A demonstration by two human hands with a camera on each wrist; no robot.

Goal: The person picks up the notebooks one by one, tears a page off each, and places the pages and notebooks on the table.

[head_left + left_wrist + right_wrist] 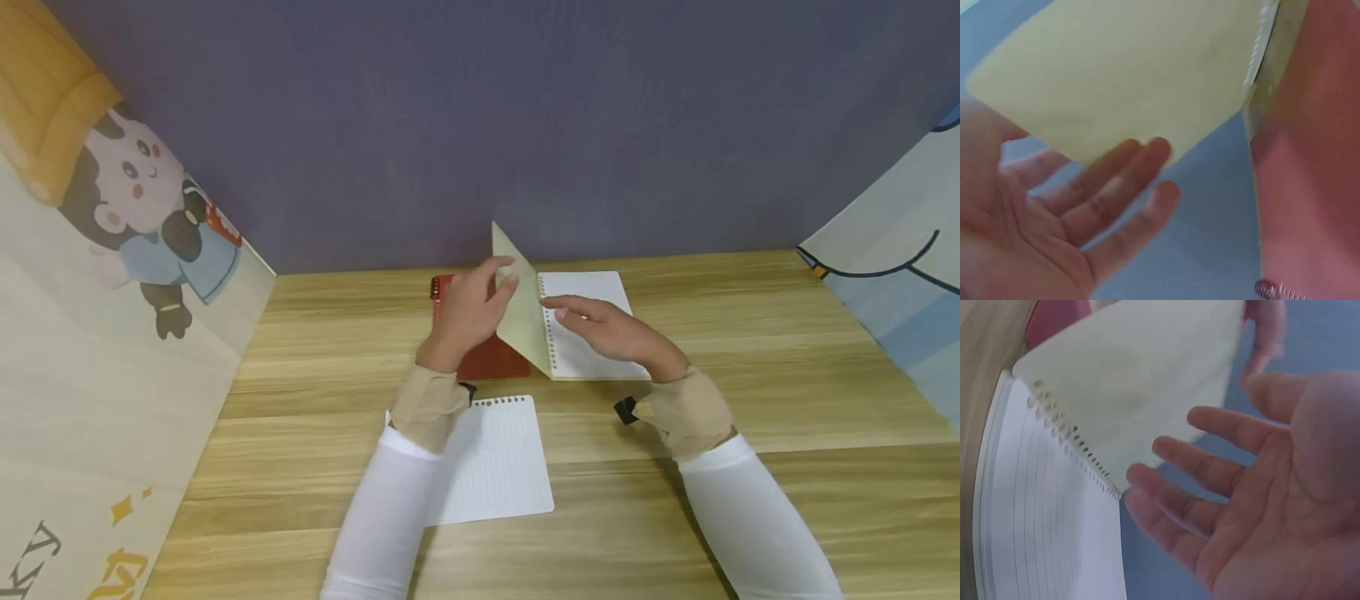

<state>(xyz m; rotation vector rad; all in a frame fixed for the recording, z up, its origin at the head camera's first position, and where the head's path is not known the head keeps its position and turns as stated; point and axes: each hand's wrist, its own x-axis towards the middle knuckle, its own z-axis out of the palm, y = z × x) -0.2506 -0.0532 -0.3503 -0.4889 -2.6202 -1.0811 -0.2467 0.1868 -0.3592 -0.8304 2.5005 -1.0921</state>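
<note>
In the head view a spiral notebook (588,350) lies on the table with white pages showing. Its pale yellow cover (521,321) stands up at a slant along the coil. My left hand (472,304) is at the cover's left edge, with its thumb and index fingertip apart. The left wrist view shows its other fingers loosely extended against the cover (1135,75). Over the coil side of the pages is my right hand (603,325), its fingers stretched toward the cover. In the right wrist view those fingers (1204,465) are spread and hold nothing.
A red spiral notebook (491,360) lies left of the raised cover, partly hidden by it and my left hand. Nearer me, a lined white sheet (498,467) with punched holes lies partly under my left forearm. A dark blue-grey panel (525,125) stands behind the wooden table (300,375).
</note>
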